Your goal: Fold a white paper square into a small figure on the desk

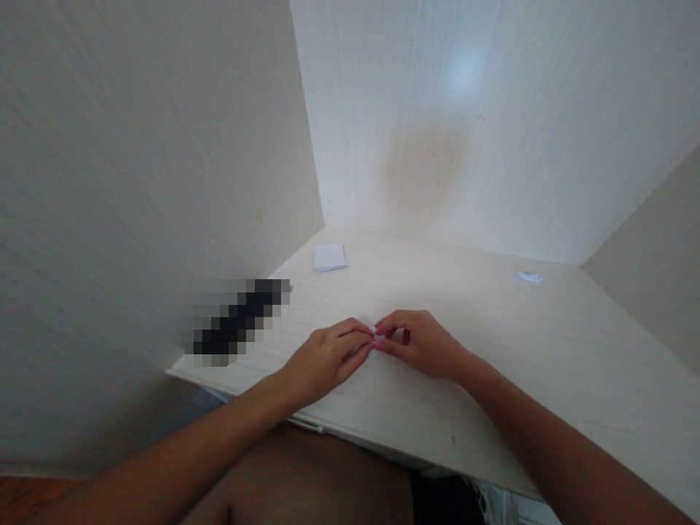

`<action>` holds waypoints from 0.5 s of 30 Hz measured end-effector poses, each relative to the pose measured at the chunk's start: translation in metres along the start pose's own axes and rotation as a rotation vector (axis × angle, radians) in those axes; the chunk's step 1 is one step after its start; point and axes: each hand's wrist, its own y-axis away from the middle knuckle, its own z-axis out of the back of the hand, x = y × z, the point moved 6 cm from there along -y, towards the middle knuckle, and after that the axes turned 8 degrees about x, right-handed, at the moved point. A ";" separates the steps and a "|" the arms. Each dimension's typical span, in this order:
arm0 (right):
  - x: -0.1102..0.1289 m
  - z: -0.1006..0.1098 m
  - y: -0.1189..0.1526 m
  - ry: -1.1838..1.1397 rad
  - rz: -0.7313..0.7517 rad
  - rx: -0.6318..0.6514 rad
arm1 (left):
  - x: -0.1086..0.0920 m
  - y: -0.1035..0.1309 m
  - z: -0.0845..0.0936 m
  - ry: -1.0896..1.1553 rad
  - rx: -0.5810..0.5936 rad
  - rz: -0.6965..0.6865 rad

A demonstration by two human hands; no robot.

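A small piece of white paper (pixel 372 341) is pinched between my two hands, low over the middle of the pale table (pixel 415 408). My left hand (pixel 332 357) grips it from the left, thumb and fingers together. From the right, my right hand (pixel 424 343) holds the same piece between thumb and fingertips. Most of the paper is hidden by the fingers, so its shape cannot be made out.
A stack of white square sheets (pixel 329 257) lies near the back left corner. A small white object (pixel 529 277) rests at the back right. On the left is a dark, pixelated item (pixel 238 321). Walls enclose the table's back and sides.
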 end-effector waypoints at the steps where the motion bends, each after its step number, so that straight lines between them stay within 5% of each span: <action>1: 0.004 -0.001 0.000 0.045 0.045 -0.002 | 0.001 0.000 -0.001 0.000 0.018 0.010; 6: 0.006 -0.009 0.000 0.139 0.077 0.059 | 0.003 -0.001 -0.003 0.017 0.078 0.067; 15: 0.004 -0.011 0.001 0.144 0.025 0.080 | 0.015 0.000 0.005 0.165 0.019 0.185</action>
